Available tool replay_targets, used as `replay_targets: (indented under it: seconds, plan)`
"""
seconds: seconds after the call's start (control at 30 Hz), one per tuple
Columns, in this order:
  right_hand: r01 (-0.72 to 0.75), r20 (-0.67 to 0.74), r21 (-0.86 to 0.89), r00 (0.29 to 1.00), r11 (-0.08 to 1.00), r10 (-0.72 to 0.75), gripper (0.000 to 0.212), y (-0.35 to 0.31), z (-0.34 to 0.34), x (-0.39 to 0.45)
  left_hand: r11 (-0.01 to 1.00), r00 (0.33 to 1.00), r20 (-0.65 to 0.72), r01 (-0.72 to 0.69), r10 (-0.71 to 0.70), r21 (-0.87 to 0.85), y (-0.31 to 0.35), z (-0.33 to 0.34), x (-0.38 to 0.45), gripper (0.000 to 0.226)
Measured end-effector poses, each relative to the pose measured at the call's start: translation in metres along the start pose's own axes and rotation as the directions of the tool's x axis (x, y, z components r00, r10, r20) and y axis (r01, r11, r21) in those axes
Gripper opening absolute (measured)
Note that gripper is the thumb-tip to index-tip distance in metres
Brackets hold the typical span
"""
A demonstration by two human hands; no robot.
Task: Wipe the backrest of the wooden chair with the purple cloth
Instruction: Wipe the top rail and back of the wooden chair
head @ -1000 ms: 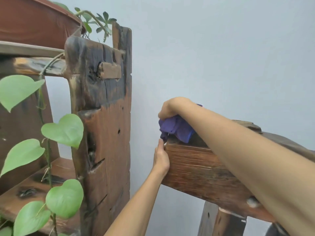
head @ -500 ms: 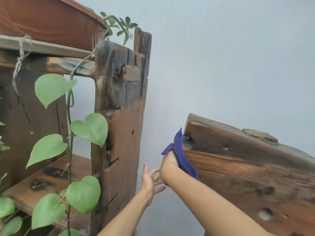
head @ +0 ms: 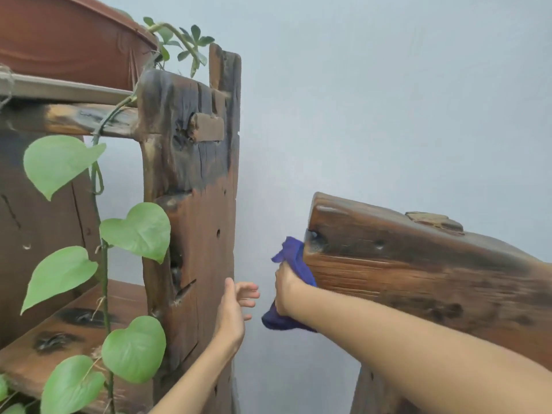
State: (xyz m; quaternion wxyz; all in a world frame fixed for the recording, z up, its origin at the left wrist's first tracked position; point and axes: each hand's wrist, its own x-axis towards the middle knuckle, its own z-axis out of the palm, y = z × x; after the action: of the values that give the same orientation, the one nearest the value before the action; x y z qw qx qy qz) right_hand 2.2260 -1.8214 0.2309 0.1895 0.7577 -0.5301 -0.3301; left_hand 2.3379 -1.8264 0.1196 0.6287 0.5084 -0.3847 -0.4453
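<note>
The chair's backrest (head: 418,264) is a thick, dark, weathered wooden plank slanting down to the right. My right hand (head: 286,286) grips the purple cloth (head: 294,258) and presses it against the plank's left end face; part of the cloth hangs below the wrist. My left hand (head: 236,309) hovers just left of it in the gap, fingers spread, holding nothing and touching nothing.
A rough wooden shelf post (head: 194,219) stands close on the left, with a shelf board (head: 59,333) and heart-shaped green leaves (head: 134,231) on a vine. A brown planter (head: 68,37) sits on top. A plain grey wall (head: 373,100) is behind. A chair leg (head: 367,392) shows below.
My right hand slid the cloth from the plank's top edge down its left end. My left hand let go of the plank and opened. The view shifted left.
</note>
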Motion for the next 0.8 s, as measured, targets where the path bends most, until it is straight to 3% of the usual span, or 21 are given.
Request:
replay_targets:
  seconds: [0.03, 0.07, 0.1, 0.17, 0.27, 0.33, 0.4, 0.47, 0.53, 0.6, 0.7, 0.8]
  plan:
    - [0.005, 0.0, -0.217, 1.0, 0.976, -0.005, 0.033, 0.007, -0.011, -0.007, 0.999, 0.998, -0.036, -0.044, 0.045, 0.016, 0.0, 0.007, -0.002, 0.065]
    - [-0.089, -0.01, -0.361, 0.996, 0.928, 0.092, 0.019, 0.015, -0.022, -0.018, 0.997, 0.995, -0.065, -0.072, 0.074, 0.031, 0.0, 0.016, -0.005, 0.062]
    - [-0.163, -0.095, -0.53, 0.987, 0.832, 0.133, 0.042, 0.032, -0.035, -0.014, 0.995, 0.993, -0.083, -0.085, 0.088, 0.043, 0.0, 0.024, -0.009, 0.059]
    - [-0.207, -0.23, -0.593, 0.97, 0.778, 0.083, 0.052, 0.052, -0.051, -0.022, 0.993, 0.99, -0.095, -0.094, 0.101, 0.07, -0.001, 0.04, -0.016, 0.055]
    - [-0.215, -0.486, -0.341, 0.874, 0.915, 0.024, 0.045, 0.086, -0.052, -0.024, 0.982, 0.988, -0.062, -0.13, 0.14, 0.137, 0.001, 0.064, -0.026, 0.049]
    - [-0.121, -0.668, -0.088, 0.744, 0.989, 0.032, 0.039, 0.111, -0.042, -0.029, 0.961, 0.976, -0.049, -0.199, 0.212, 0.189, 0.011, 0.074, -0.03, 0.046]
    - [0.043, -0.722, 0.243, 0.675, 0.969, 0.151, 0.049, 0.136, -0.025, -0.037, 0.908, 0.942, -0.032, -0.311, 0.333, 0.282, 0.026, 0.079, -0.029, 0.042]
    - [0.154, -0.659, 0.554, 0.681, 0.818, 0.318, 0.057, 0.159, 0.007, -0.047, 0.807, 0.866, -0.014, -0.461, 0.501, 0.371, 0.045, 0.082, -0.024, 0.035]
    - [0.149, -0.533, 0.761, 0.698, 0.631, 0.478, 0.052, 0.183, 0.047, -0.057, 0.691, 0.768, 0.026, -0.589, 0.639, 0.419, 0.073, 0.09, -0.02, 0.036]
    - [0.083, -0.405, 0.861, 0.71, 0.502, 0.576, 0.047, 0.209, 0.086, -0.069, 0.556, 0.697, 0.13, -0.657, 0.705, 0.51, 0.104, 0.107, -0.016, 0.034]
    - [-0.071, -0.239, 0.904, 0.732, 0.421, 0.638, 0.048, 0.251, 0.142, -0.09, 0.318, 0.613, 0.213, -0.638, 0.761, 0.701, 0.14, 0.131, -0.008, 0.029]
    - [-0.143, -0.101, 0.948, 0.711, 0.284, 0.696, 0.042, 0.285, 0.199, -0.113, 0.153, 0.617, 0.387, -0.642, 0.686, 0.752, 0.162, 0.15, 0.001, 0.033]
